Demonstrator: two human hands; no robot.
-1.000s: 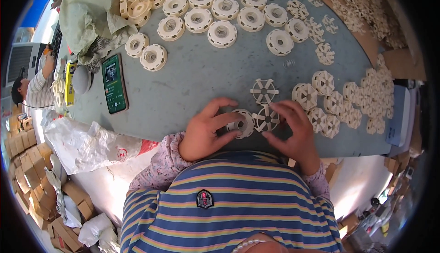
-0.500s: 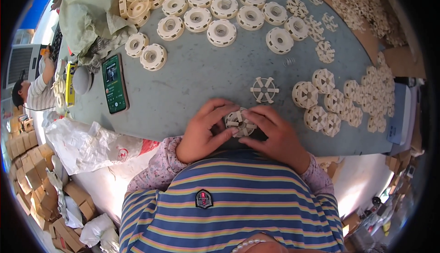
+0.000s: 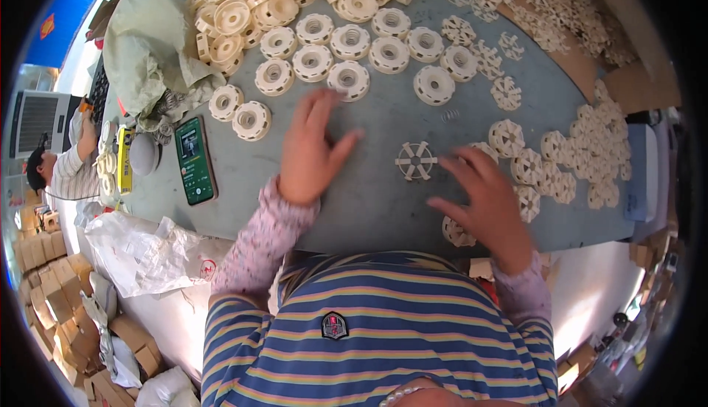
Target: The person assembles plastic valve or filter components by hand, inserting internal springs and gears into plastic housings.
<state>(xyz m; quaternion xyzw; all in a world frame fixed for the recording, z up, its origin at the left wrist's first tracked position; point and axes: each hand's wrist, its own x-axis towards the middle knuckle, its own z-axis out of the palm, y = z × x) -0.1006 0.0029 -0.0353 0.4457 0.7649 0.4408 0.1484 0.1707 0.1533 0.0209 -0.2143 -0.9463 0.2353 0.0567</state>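
Cream discs (image 3: 299,65): spread over the far left and far middle of the counter (image 3: 369,193), lying flat, several with a wire coil standing in the centre.
Left forearm: in a floral sleeve (image 3: 259,239), rising from the near left and slanting toward the far side and a little to the right.
Left hand (image 3: 306,157): back upward, fingers stretched toward the far side and set close together; the thumb stands off to the right, leaving a wide gap with bare counter behind it.
Left fingertips: over the near edge of one coil-bearing disc (image 3: 348,77); whether they touch it, I cannot tell.
Spoked ring (image 3: 406,161): flat on the counter between the two hands, spokes pointing outward.
Loose spring (image 3: 450,115): beyond the ring and slightly right of it.
Right hand (image 3: 487,199): nearer than the left, fingers pointing left, index just beside the ring, thumb lower and well apart from it; a wide, unfilled opening.
Spoked disc (image 3: 456,233): just nearer than the right thumb, partly covered by the hand.
Right forearm: short in view, its sleeve (image 3: 523,296) coming up from the near right.
Assembled discs (image 3: 526,166): grouped beyond and right of that hand.
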